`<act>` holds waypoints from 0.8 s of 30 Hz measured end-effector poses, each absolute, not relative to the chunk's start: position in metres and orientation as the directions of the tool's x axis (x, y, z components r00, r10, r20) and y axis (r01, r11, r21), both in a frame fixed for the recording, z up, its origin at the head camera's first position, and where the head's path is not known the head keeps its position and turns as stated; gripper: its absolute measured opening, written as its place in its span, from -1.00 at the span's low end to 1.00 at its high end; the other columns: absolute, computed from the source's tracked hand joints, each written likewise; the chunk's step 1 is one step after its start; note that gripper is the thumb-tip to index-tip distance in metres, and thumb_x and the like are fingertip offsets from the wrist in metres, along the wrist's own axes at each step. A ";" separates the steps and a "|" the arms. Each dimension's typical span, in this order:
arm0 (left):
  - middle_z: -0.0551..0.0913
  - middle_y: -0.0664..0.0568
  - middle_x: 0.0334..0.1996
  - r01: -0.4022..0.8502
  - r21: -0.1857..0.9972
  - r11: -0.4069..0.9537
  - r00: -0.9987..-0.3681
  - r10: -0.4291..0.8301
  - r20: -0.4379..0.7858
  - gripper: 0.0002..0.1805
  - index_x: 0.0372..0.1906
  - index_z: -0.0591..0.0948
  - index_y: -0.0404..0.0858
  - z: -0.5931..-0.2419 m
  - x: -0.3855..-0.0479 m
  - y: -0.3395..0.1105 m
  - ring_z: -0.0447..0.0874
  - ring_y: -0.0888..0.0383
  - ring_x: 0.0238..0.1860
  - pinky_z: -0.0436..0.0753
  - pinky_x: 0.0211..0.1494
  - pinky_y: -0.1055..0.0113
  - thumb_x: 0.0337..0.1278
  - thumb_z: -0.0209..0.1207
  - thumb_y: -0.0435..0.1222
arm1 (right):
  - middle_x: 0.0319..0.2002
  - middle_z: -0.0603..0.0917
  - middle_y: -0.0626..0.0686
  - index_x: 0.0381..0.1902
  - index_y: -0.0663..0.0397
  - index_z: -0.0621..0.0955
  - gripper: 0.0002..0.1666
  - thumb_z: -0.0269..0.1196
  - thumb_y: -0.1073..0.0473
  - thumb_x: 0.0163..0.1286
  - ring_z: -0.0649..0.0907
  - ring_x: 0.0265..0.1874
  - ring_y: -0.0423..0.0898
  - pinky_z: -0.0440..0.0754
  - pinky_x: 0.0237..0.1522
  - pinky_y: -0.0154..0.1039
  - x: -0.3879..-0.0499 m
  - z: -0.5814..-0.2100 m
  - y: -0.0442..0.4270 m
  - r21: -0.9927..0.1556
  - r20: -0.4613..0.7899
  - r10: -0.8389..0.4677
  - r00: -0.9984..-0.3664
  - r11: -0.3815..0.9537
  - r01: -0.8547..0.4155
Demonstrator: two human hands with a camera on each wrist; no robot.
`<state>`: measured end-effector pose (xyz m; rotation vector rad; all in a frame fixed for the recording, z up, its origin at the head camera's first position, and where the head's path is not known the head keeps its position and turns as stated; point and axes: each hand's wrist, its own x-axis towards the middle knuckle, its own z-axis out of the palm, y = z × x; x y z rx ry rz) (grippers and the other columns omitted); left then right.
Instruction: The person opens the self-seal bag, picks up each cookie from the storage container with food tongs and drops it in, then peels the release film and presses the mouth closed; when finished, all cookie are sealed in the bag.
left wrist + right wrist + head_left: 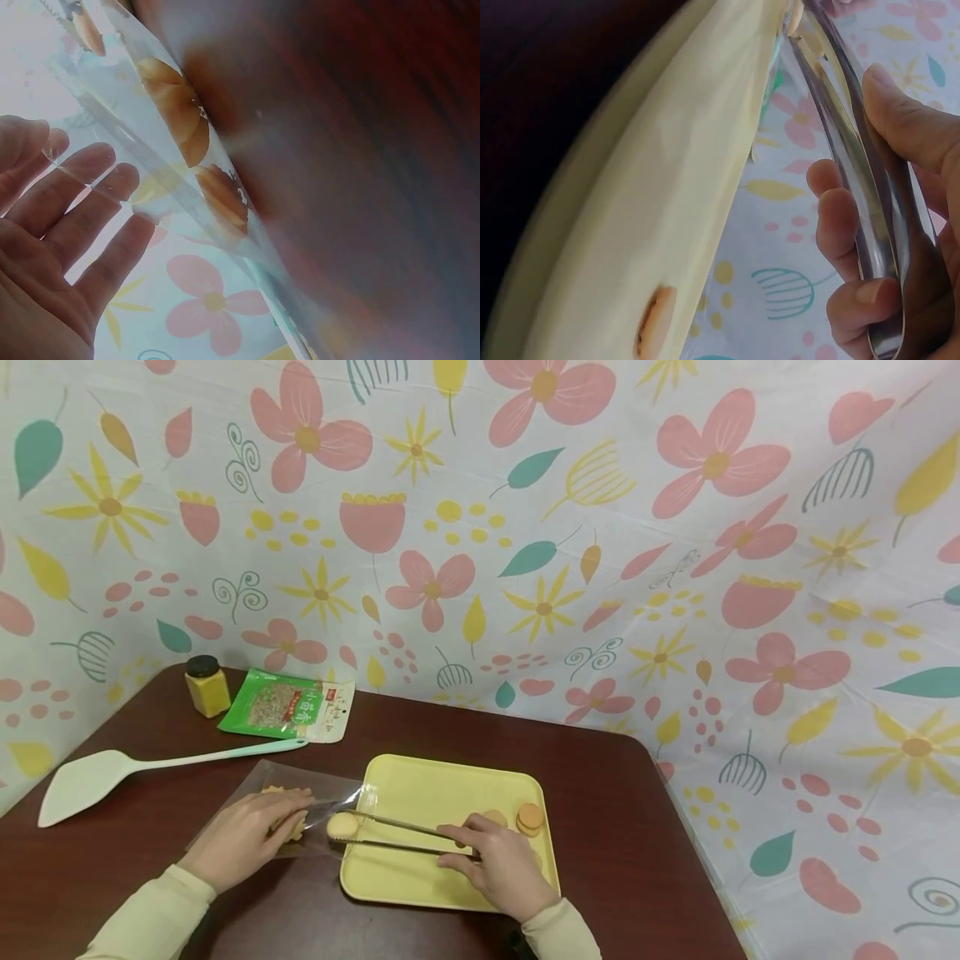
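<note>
Tongs (879, 225) are gripped by right hand (501, 862), bag (322, 783) pinched by left hand (249, 832); tong-held cookie (342, 826) between hands may be dropped if squeeze is slackened.

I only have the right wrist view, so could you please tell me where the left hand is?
Observer: In the head view, the left hand is at a clear bag.
Operator: Thank you; is there anything in that bag?
Observer: Yes, the left wrist view shows golden-brown pieces inside.
Operator: And where do the tongs reach, please?
Observer: In the head view, their tips hold a round, pale cookie at the left edge of the yellow tray.
</note>
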<state>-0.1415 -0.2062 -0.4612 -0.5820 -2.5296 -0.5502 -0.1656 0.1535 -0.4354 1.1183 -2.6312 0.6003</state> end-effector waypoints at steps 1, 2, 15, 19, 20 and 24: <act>0.72 -0.01 -0.07 0.493 0.268 0.828 -0.791 0.297 0.535 -0.71 -0.05 0.73 -0.19 -0.461 -0.141 -0.206 0.69 0.04 -0.07 0.65 0.01 0.01 0.07 0.38 -0.34 | -0.37 0.55 -0.23 0.09 -0.30 0.67 -0.56 0.34 -0.14 0.24 0.38 -0.59 -0.46 0.34 -0.63 -0.58 -0.166 -0.436 0.152 -0.280 0.351 -0.639 -0.685 0.626 -0.728; 0.72 -0.01 -0.08 0.495 0.267 0.827 -0.788 0.299 0.538 -0.70 -0.05 0.73 -0.20 -0.461 -0.141 -0.206 0.70 0.04 -0.07 0.66 0.01 0.01 0.06 0.38 -0.34 | -0.37 0.55 -0.24 0.08 -0.30 0.67 -0.57 0.34 -0.13 0.24 0.38 -0.59 -0.46 0.35 -0.63 -0.58 -0.166 -0.436 0.150 -0.279 0.348 -0.641 -0.684 0.626 -0.728; 0.71 -0.02 -0.04 0.484 0.284 0.828 -0.808 0.298 0.507 -0.70 -0.02 0.72 -0.19 -0.462 -0.141 -0.206 0.68 0.01 -0.04 0.63 0.06 -0.02 0.10 0.36 -0.32 | -0.36 0.56 -0.22 0.10 -0.30 0.66 -0.57 0.31 -0.14 0.27 0.39 -0.60 -0.48 0.36 -0.63 -0.57 -0.172 -0.442 0.135 -0.288 0.334 -0.642 -0.690 0.628 -0.723; 0.71 -0.02 -0.05 0.490 0.273 0.828 -0.800 0.302 0.519 -0.70 -0.03 0.72 -0.20 -0.463 -0.142 -0.206 0.69 0.02 -0.05 0.66 0.01 0.01 0.08 0.37 -0.33 | -0.34 0.56 -0.19 0.11 -0.27 0.65 -0.57 0.29 -0.14 0.30 0.40 -0.60 -0.46 0.37 -0.62 -0.57 -0.172 -0.440 0.131 -0.306 0.326 -0.644 -0.692 0.621 -0.722; 0.71 -0.02 -0.05 0.493 0.269 0.827 -0.795 0.303 0.525 -0.70 -0.03 0.72 -0.21 -0.463 -0.142 -0.206 0.69 0.03 -0.06 0.66 -0.01 0.02 0.07 0.38 -0.33 | -0.34 0.56 -0.18 0.12 -0.27 0.65 -0.57 0.29 -0.14 0.30 0.40 -0.60 -0.46 0.37 -0.62 -0.57 -0.173 -0.440 0.130 -0.310 0.327 -0.645 -0.691 0.617 -0.723; 0.72 -0.04 -0.07 0.502 0.257 0.826 -0.782 0.306 0.542 -0.69 -0.04 0.72 -0.23 -0.464 -0.143 -0.206 0.71 0.03 -0.08 0.68 -0.06 0.04 0.05 0.39 -0.32 | -0.34 0.58 -0.16 0.11 -0.25 0.66 -0.57 0.30 -0.13 0.29 0.41 -0.60 -0.44 0.38 -0.62 -0.57 -0.174 -0.440 0.126 -0.311 0.343 -0.645 -0.682 0.608 -0.731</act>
